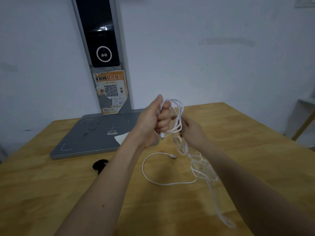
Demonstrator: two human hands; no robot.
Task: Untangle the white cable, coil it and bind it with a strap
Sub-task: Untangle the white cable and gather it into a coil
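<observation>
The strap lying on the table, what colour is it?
Black; the strap shows in the head view, beside the left forearm.

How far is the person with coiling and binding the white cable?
Partly done. The left hand grips several finished loops of the white cable, and the right hand pinches the next loop. Left to do: a tangled stretch hangs below, one plug end lies on the table, and the black strap lies there unused.
</observation>
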